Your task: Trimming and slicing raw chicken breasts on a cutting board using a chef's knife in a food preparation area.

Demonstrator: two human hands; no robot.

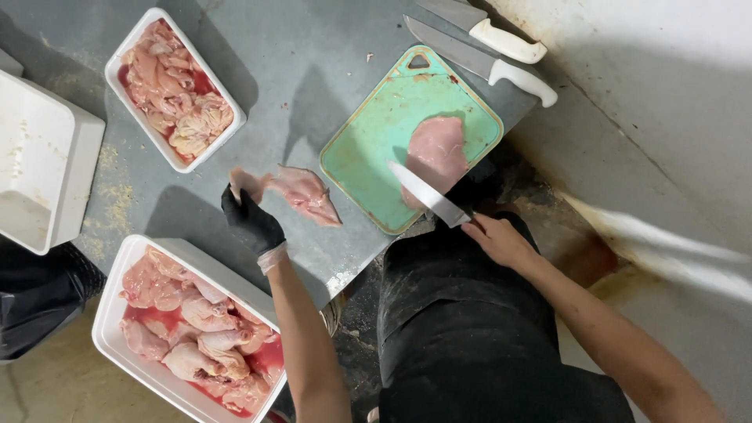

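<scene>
A raw chicken piece (301, 192), pale pink with skin hanging loose, is held up over the grey tabletop (274, 70), just off the left edge of the green cutting board (376, 133). The left hand (251, 219), in a black glove with a clear glove cuff showing at the wrist, is clenched on the piece's left end; the forearm runs bare from the bottom of the view up and slightly left, so the hand hovers above the table's near edge.

The right hand (497, 235) is bare and grasps the handle of a knife (427, 194). Its blade points up and left, lying across the near corner of the board with the tip beside a flat chicken fillet (437, 153) that rests on the board's right half. The right forearm comes in from the lower right corner, the wrist bent slightly inward, the hand just past the table's near edge.

Two spare knives with white handles (509, 63) lie side by side at the far right corner of the tabletop, beyond the board. A white tray of trimmed chicken (117, 70) sits toward the far left. A second white tray of whole pieces in red liquid (110, 329) stands at the near left, below the gloved hand. An empty-looking white container (74, 164) sits at the left edge.
</scene>
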